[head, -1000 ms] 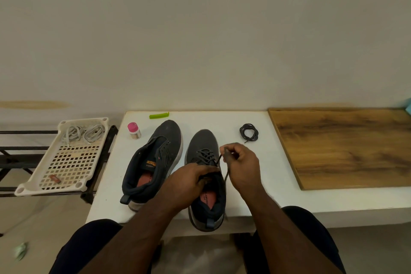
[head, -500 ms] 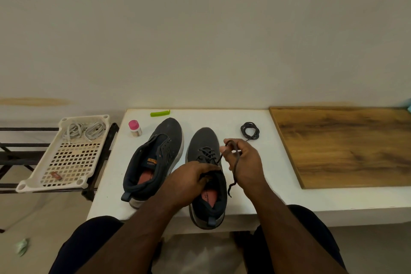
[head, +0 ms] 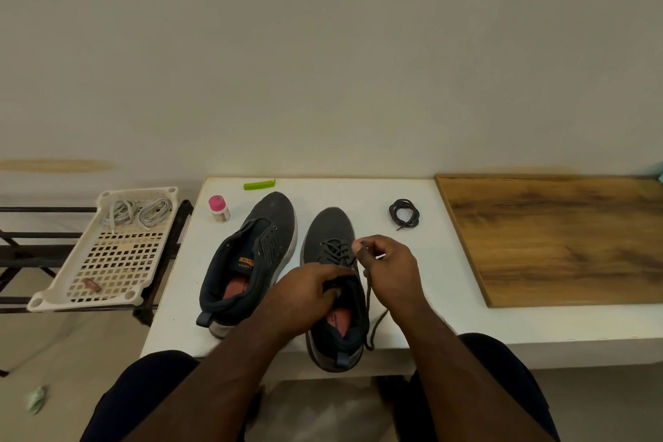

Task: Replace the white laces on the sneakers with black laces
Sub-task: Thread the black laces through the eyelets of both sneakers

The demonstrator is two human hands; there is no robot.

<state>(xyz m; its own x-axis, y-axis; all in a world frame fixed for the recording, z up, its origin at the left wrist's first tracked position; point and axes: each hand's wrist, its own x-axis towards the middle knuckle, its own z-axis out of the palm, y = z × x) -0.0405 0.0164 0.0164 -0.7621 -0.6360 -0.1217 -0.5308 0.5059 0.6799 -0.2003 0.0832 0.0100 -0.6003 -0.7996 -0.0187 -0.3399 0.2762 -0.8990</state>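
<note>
My left hand [head: 308, 289] steadies the right sneaker [head: 335, 283] at the table's [head: 430, 298] front edge while my right hand [head: 389, 273] pinches its black lace [head: 369, 301] to thread it.

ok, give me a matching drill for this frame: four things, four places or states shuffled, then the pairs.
Things:
1. coiled black lace
2. two white laces
3. dark sneaker without laces
4. small pink-capped bottle

Places or states:
A. in the white perforated plastic tray
B. lying loose on the white table, right of both shoes
C. standing at the table's far left corner, near the green clip
D. left shoe of the pair, eyelets bare

Pairs: 1-B, 2-A, 3-D, 4-C
</note>
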